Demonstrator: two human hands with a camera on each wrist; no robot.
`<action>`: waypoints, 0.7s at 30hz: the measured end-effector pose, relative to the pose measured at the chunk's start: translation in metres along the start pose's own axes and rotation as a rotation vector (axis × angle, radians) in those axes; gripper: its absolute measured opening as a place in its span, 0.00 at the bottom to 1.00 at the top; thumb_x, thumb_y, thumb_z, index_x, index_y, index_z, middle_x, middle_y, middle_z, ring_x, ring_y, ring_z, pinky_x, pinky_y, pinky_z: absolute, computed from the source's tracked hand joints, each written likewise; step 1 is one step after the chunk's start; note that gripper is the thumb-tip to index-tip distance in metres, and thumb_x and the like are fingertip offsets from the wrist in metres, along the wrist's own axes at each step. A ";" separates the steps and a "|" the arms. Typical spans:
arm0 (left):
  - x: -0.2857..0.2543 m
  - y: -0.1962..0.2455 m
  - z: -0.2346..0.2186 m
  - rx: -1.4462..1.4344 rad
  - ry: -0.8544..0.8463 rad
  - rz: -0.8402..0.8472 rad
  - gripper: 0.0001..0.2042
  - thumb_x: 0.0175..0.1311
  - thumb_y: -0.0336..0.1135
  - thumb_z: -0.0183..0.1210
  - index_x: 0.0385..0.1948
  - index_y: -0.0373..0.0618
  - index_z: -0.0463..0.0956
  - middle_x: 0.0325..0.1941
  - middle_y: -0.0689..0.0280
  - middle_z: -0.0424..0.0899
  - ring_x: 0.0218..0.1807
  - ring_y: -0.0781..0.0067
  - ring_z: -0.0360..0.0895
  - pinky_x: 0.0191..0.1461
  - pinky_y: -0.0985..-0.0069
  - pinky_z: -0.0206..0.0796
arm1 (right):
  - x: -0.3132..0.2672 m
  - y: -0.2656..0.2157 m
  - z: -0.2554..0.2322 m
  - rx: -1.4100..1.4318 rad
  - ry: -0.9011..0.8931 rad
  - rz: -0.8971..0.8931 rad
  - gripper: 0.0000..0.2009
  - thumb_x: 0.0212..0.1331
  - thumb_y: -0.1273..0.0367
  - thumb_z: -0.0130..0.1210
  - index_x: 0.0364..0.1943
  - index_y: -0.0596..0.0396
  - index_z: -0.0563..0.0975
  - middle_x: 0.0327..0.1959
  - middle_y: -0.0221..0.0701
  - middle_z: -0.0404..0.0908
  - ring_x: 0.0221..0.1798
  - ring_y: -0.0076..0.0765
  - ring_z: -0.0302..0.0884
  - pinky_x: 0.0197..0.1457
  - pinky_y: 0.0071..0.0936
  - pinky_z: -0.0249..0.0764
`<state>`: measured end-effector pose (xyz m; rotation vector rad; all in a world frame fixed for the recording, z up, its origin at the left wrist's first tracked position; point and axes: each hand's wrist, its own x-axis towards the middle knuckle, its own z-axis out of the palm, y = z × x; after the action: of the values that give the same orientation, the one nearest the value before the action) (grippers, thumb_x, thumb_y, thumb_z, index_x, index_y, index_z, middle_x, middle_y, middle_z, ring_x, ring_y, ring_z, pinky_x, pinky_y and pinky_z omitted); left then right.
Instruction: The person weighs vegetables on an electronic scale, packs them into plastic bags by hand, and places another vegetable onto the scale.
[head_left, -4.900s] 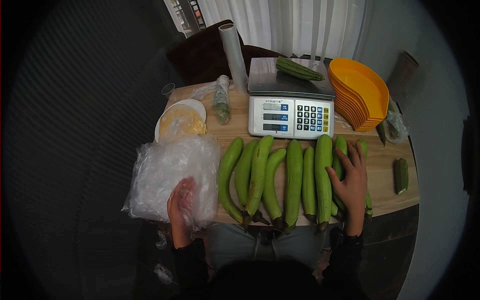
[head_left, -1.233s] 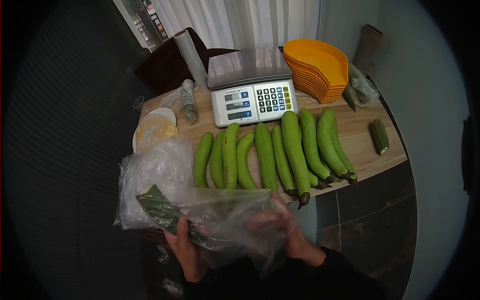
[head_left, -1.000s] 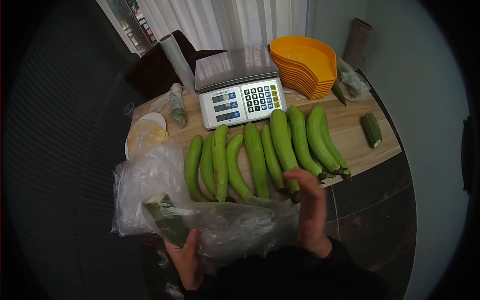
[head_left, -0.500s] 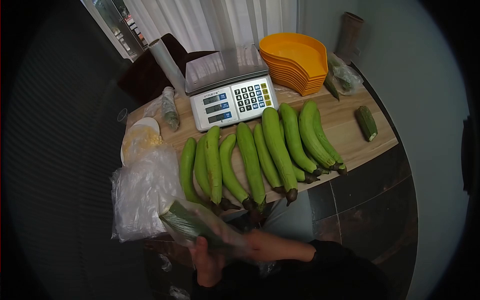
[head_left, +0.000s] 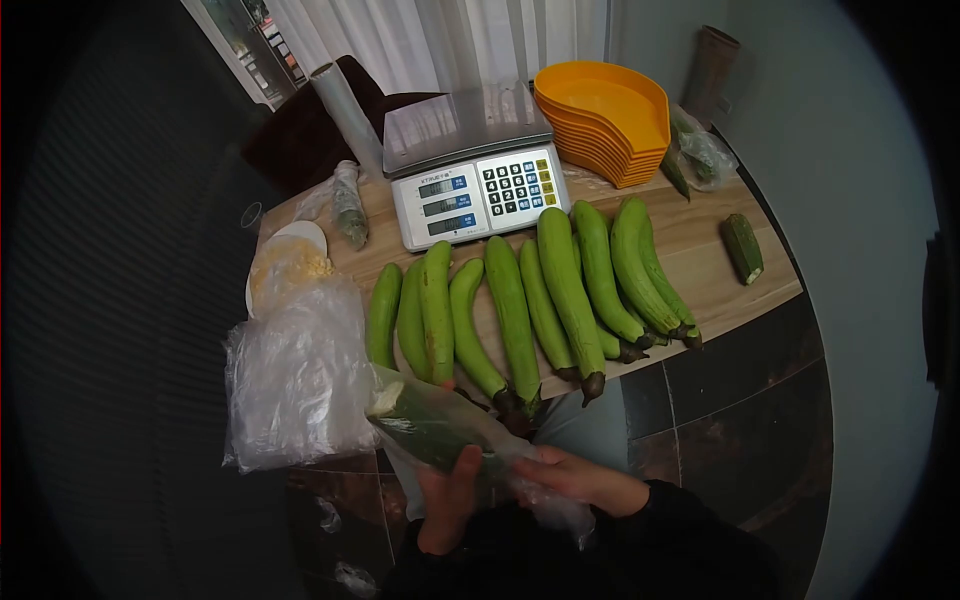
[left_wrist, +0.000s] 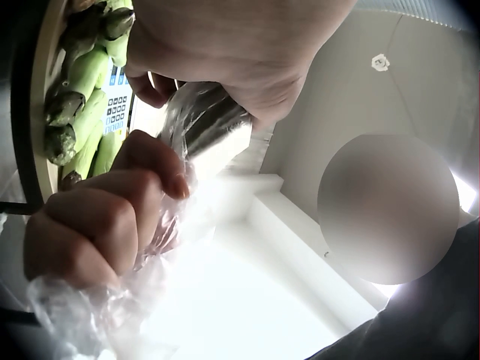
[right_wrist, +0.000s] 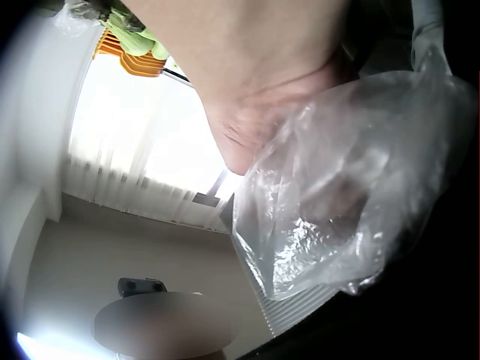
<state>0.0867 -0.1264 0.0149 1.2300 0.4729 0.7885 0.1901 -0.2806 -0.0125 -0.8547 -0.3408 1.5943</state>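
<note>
In the head view, a dark green ridge gourd (head_left: 425, 425) with a pale cut end sits inside a clear plastic bag (head_left: 565, 515), held in front of the body below the table edge. My left hand (head_left: 447, 500) grips the bagged gourd, thumb on top. My right hand (head_left: 580, 478) grips the gathered plastic at the gourd's near end, and loose film hangs below it. Curled right fingers (left_wrist: 90, 217) hold the film in the left wrist view. Crumpled bag film (right_wrist: 330, 202) covers much of the right wrist view.
Several long green eggplants (head_left: 512, 320) lie in a row along the table's front. Behind them stand a scale (head_left: 480, 190), stacked orange trays (head_left: 610, 120) and a film roll (head_left: 345, 120). Left is a pile of plastic bags (head_left: 295, 380); right, another gourd (head_left: 741, 250).
The ridge gourd went from the scale pan into a bag in my hands. My right hand left the bag's open end, then came back and gathered the film close to the gourd.
</note>
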 end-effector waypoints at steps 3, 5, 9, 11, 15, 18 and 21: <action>-0.003 -0.006 -0.013 0.097 -0.209 -0.097 0.36 0.71 0.49 0.66 0.72 0.36 0.63 0.65 0.55 0.72 0.63 0.64 0.72 0.68 0.66 0.69 | -0.014 0.010 -0.012 0.083 0.034 -0.042 0.18 0.82 0.59 0.51 0.64 0.56 0.75 0.45 0.26 0.84 0.44 0.19 0.81 0.47 0.19 0.77; 0.007 -0.020 -0.011 0.008 -0.437 0.076 0.31 0.67 0.45 0.72 0.64 0.38 0.68 0.69 0.54 0.70 0.67 0.62 0.72 0.70 0.66 0.67 | -0.015 0.020 -0.022 0.179 -0.001 -0.130 0.20 0.81 0.59 0.53 0.67 0.57 0.73 0.49 0.28 0.84 0.47 0.21 0.81 0.49 0.20 0.78; 0.000 -0.027 0.015 -0.030 -0.499 0.152 0.33 0.64 0.48 0.75 0.61 0.37 0.69 0.68 0.53 0.71 0.67 0.61 0.72 0.70 0.64 0.67 | -0.008 0.029 -0.036 -0.226 -0.064 -0.392 0.25 0.77 0.62 0.59 0.71 0.58 0.70 0.58 0.30 0.81 0.52 0.24 0.80 0.54 0.23 0.77; 0.009 -0.027 0.010 -0.042 -0.641 0.102 0.38 0.62 0.49 0.77 0.66 0.36 0.68 0.73 0.51 0.69 0.71 0.60 0.72 0.73 0.60 0.66 | -0.013 0.024 -0.037 -0.288 -0.037 -0.451 0.24 0.77 0.65 0.59 0.70 0.58 0.70 0.57 0.28 0.80 0.52 0.23 0.79 0.55 0.22 0.76; 0.024 0.005 -0.032 0.091 -0.493 0.039 0.39 0.68 0.47 0.72 0.74 0.35 0.64 0.75 0.47 0.71 0.77 0.58 0.69 0.78 0.56 0.61 | -0.059 -0.001 -0.071 -0.036 0.127 -0.677 0.28 0.78 0.62 0.56 0.76 0.58 0.65 0.64 0.37 0.79 0.55 0.36 0.84 0.56 0.34 0.84; 0.055 0.026 -0.085 0.500 -0.244 0.190 0.31 0.75 0.38 0.61 0.76 0.35 0.63 0.72 0.46 0.76 0.77 0.49 0.69 0.82 0.56 0.56 | -0.094 -0.058 -0.085 -0.010 1.034 -0.766 0.31 0.75 0.44 0.58 0.69 0.52 0.71 0.52 0.38 0.83 0.39 0.36 0.85 0.39 0.33 0.81; 0.074 0.047 -0.094 1.111 0.105 0.284 0.29 0.80 0.37 0.51 0.78 0.34 0.60 0.80 0.43 0.65 0.82 0.37 0.60 0.85 0.51 0.47 | -0.151 -0.143 -0.158 -0.480 1.247 -0.770 0.28 0.79 0.44 0.52 0.61 0.57 0.78 0.44 0.27 0.81 0.40 0.25 0.80 0.41 0.26 0.77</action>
<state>0.0562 -0.0039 0.0389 2.3259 0.8914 0.8460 0.4012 -0.4302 0.0225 -1.6488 -0.0958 0.0976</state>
